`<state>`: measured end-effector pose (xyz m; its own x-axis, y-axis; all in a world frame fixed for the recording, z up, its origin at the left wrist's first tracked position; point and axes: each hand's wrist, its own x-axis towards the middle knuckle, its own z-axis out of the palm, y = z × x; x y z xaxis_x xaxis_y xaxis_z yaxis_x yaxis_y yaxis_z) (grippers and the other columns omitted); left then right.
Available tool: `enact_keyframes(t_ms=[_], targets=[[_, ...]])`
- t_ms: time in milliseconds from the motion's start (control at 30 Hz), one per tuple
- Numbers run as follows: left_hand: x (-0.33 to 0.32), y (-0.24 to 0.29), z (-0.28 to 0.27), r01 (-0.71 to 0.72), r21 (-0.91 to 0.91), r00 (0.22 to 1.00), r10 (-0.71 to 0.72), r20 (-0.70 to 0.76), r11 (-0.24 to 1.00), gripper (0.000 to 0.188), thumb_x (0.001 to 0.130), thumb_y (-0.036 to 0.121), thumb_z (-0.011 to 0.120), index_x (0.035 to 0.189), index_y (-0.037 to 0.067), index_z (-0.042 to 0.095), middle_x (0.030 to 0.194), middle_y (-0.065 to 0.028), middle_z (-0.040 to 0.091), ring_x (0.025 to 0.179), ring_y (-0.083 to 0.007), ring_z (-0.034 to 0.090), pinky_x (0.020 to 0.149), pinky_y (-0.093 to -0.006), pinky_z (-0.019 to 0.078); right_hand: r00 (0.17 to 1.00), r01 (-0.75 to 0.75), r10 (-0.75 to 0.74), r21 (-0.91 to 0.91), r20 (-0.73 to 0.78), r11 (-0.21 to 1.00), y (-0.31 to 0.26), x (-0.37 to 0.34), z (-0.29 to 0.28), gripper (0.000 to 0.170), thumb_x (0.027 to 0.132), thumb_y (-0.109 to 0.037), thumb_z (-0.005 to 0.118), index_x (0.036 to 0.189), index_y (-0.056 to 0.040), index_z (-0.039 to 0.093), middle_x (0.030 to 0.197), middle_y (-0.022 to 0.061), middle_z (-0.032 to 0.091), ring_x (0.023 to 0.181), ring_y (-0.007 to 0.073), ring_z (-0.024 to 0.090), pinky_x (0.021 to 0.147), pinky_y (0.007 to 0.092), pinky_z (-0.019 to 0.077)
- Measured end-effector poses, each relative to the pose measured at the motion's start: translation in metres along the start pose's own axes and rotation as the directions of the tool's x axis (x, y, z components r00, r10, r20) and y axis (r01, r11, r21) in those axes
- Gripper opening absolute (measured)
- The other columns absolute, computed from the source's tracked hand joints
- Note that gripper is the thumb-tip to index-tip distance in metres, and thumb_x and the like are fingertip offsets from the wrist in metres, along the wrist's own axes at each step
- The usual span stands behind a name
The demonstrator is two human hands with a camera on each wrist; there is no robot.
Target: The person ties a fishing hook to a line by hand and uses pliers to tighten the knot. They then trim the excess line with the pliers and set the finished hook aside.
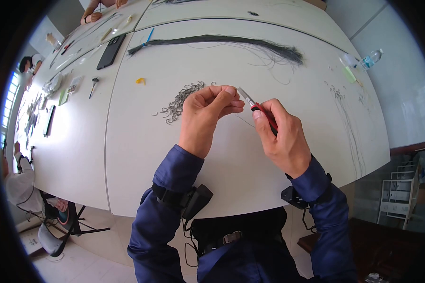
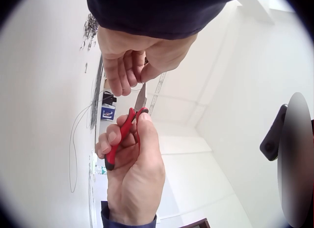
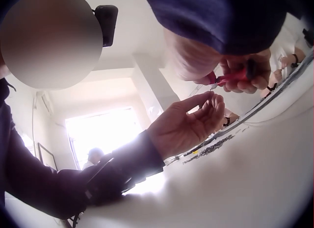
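Note:
My right hand [image 1: 284,134] grips long-nose pliers [image 1: 267,118] with red handles and black ends. Their metal nose points up and left, its tip close to the fingertips of my left hand [image 1: 205,111]. With thumb and forefinger, that left hand pinches a thin dark line [image 2: 73,154], which hangs in a long loop in the left wrist view. Whether a hook is also between those fingertips, I cannot tell. In the right wrist view, the left hand [image 3: 184,127] is palm up under the pliers [image 3: 230,80]. Beside it on the table lies a pile of small metal hooks [image 1: 178,103].
Across the white table [image 1: 146,155] lies a long bundle of dark line [image 1: 212,39] with a blue tie [image 1: 149,35]. Near it are a yellow piece [image 1: 140,81] and a black phone [image 1: 111,52]. Lines with hooks [image 1: 349,118] and a bottle [image 1: 372,58] are on the right.

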<state>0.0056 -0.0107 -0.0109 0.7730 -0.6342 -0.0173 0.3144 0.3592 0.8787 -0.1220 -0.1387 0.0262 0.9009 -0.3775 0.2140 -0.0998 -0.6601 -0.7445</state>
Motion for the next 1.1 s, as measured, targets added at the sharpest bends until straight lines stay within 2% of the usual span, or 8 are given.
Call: enact_keyframes(t_ms=[367, 667, 867, 900, 1000, 1100], targets=[[0.001, 0.001, -0.004, 0.067, -0.09, 0.997, -0.063, 0.052, 0.994, 0.024, 0.102, 0.018, 0.057, 0.101, -0.004, 0.067, 0.095, -0.0115, 0.07, 0.091, -0.0205, 0.071, 0.089, -0.0353, 0.0572, 1.0, 0.005, -0.005, -0.01, 0.005, 1.0, 0.001, 0.0, -0.001, 0.022, 0.1, -0.021, 0.058, 0.097, 0.0008, 0.055, 0.077, 0.0188, 0.065, 0.068, 0.0338, 0.067, 0.064, 0.0392, 0.0528], [0.001, -0.003, -0.004, -0.013, 0.095, 0.999, 0.01, 0.036, 0.995, 0.024, 0.099, 0.02, 0.066, 0.099, -0.004, 0.068, 0.093, -0.0099, 0.07, 0.087, -0.0189, 0.069, 0.088, -0.0353, 0.0571, 1.0, -0.023, 0.023, 0.025, 0.022, 0.999, 0.002, -0.001, 0.0, 0.023, 0.101, -0.022, 0.058, 0.097, 0.0008, 0.055, 0.075, 0.0183, 0.064, 0.065, 0.0327, 0.065, 0.063, 0.0387, 0.0521], [0.001, -0.002, -0.001, -0.029, 0.162, 1.0, 0.028, 0.006, 0.986, 0.025, 0.099, 0.019, 0.066, 0.096, -0.006, 0.067, 0.091, -0.0098, 0.069, 0.085, -0.0189, 0.07, 0.087, -0.0351, 0.0581, 0.996, -0.081, 0.082, 0.004, -0.047, 0.997, 0.009, -0.001, -0.007, 0.026, 0.102, -0.025, 0.055, 0.095, 0.0002, 0.057, 0.069, 0.0152, 0.06, 0.058, 0.0285, 0.059, 0.058, 0.0367, 0.0482], [0.001, -0.002, -0.001, -0.03, 0.174, 1.0, 0.029, 0.006, 0.984, 0.025, 0.099, 0.019, 0.066, 0.096, -0.006, 0.067, 0.091, -0.01, 0.07, 0.085, -0.0189, 0.07, 0.086, -0.0349, 0.0582, 0.994, -0.069, 0.069, 0.005, -0.087, 0.998, 0.015, 0.0, -0.01, 0.028, 0.102, -0.026, 0.057, 0.094, 0.0006, 0.058, 0.067, 0.0126, 0.057, 0.056, 0.023, 0.056, 0.056, 0.0358, 0.0458], [0.001, -0.003, -0.002, -0.035, 0.199, 0.999, 0.033, 0.013, 0.979, 0.025, 0.099, 0.02, 0.067, 0.096, -0.006, 0.067, 0.09, -0.0103, 0.07, 0.084, -0.0189, 0.07, 0.086, -0.0342, 0.0583, 0.974, -0.059, 0.059, 0.006, -0.22, 0.998, 0.037, 0.002, -0.029, 0.03, 0.102, -0.028, 0.057, 0.094, 0.0011, 0.058, 0.065, 0.0088, 0.051, 0.057, 0.0161, 0.05, 0.055, 0.0327, 0.043], [0.002, -0.004, -0.003, -0.037, 0.212, 0.999, 0.033, 0.025, 0.977, 0.026, 0.098, 0.02, 0.067, 0.095, -0.006, 0.067, 0.088, -0.0104, 0.07, 0.083, -0.0187, 0.07, 0.086, -0.0337, 0.0582, 0.949, -0.123, 0.122, 0.018, -0.29, 0.992, 0.076, 0.004, -0.062, 0.032, 0.103, -0.03, 0.055, 0.093, -0.0001, 0.059, 0.067, 0.0036, 0.048, 0.06, 0.0102, 0.044, 0.055, 0.0281, 0.039]])
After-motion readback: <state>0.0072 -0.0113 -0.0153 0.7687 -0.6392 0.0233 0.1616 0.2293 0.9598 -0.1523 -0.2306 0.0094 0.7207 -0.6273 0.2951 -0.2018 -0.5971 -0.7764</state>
